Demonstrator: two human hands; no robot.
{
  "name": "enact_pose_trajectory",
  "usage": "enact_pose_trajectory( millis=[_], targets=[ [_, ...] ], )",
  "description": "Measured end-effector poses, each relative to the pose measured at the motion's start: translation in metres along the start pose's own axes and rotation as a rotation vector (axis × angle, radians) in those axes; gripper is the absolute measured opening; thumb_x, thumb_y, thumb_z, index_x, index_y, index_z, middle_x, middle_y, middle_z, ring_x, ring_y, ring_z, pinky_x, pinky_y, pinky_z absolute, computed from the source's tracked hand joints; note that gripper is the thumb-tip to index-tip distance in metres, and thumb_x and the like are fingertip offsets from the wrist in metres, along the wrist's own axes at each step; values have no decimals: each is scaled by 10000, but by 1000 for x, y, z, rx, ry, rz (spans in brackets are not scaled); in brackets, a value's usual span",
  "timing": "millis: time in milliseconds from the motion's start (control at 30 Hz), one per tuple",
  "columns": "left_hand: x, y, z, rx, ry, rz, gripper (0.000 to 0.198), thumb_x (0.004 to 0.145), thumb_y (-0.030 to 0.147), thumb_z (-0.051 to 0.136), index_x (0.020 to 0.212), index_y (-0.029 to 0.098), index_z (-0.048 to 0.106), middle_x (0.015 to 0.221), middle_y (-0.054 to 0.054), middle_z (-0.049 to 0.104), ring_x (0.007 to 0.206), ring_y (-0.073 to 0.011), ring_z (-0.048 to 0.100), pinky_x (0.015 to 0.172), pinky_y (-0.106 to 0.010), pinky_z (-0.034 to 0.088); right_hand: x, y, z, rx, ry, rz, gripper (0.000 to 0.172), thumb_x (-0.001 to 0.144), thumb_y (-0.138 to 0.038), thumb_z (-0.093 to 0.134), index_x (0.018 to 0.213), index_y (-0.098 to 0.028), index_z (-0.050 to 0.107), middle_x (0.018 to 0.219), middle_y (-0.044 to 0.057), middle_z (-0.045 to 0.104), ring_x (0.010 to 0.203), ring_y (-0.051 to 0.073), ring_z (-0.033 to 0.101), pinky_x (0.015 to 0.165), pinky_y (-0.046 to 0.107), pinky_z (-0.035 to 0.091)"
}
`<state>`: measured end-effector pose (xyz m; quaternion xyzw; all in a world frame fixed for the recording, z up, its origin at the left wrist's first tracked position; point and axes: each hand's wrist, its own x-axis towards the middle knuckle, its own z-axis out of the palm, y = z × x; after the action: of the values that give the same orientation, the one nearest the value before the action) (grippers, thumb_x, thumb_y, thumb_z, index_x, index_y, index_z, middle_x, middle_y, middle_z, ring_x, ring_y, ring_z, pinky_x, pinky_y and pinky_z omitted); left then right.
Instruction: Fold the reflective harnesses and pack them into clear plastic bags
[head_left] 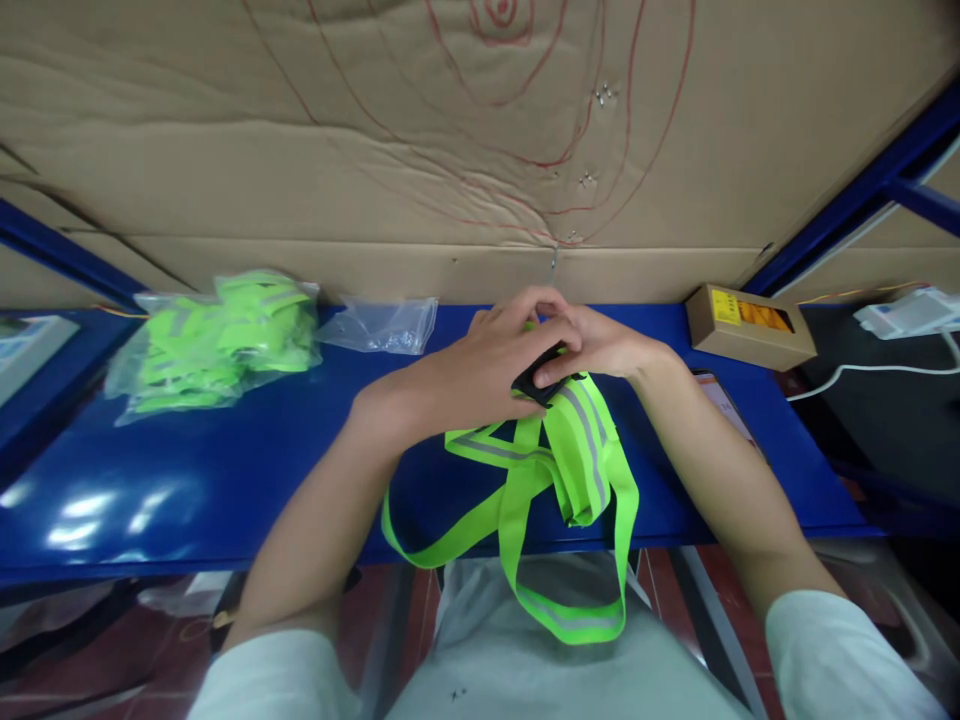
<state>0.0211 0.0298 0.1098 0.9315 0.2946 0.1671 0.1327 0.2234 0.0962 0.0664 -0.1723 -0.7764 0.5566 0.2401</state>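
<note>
Both of my hands meet over the middle of a blue table, closed on a neon-green reflective strap [581, 450] with grey stripes. My left hand [510, 350] curls over the strap's upper end, its fingertips partly hidden. From the right, my right hand [592, 340] pinches a black piece [541, 378] at that end; whether it is a buckle or fabric I cannot tell. Below my hands, part of the strap is folded in layers. Its loose loops spread over the table and hang past the front edge, in front of my shirt.
Clear plastic bags of green straps [232, 340] lie at the left, with a flat clear bag [382, 326] beside them. A cardboard box [750, 328] and a phone [724, 405] are on the right. Cardboard [375, 180] with red lines stands behind the blue table [300, 480].
</note>
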Motion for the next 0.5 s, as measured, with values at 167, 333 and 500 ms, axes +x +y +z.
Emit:
enact_pose_trajectory(
  millis=[167, 333, 500],
  targets=[
    [-1, 2, -1, 96, 26, -46, 542, 873, 217, 680, 1385, 248, 506, 1485, -88, 488, 1366, -316, 543, 1141, -506, 474, -5, 0, -1, 152, 65, 39, 587, 743, -424, 895, 1235, -200, 665, 1223, 50, 699, 1226, 254, 617, 1094, 399, 470],
    [-12, 5, -28, 107, 100, -40, 434, 947, 412, 663, 1354, 305, 557, 1355, -7, 658, 1274, -279, 635, 1102, -433, 519, -15, -12, 0, 313, -5, -7, 796, 790, -619, 819, 1438, -237, 558, 1409, 74, 628, 1372, 266, 528, 1166, 403, 407],
    [-36, -6, -65, -79, 35, 50, 494, 1024, 356, 553, 1499, 269, 450, 1422, -8, 614, 1276, -223, 627, 1079, -394, 542, -13, -15, 1, 232, -62, -57, 809, 730, -377, 920, 1445, -269, 556, 1492, 55, 564, 1407, 266, 490, 1151, 412, 434]
  ],
)
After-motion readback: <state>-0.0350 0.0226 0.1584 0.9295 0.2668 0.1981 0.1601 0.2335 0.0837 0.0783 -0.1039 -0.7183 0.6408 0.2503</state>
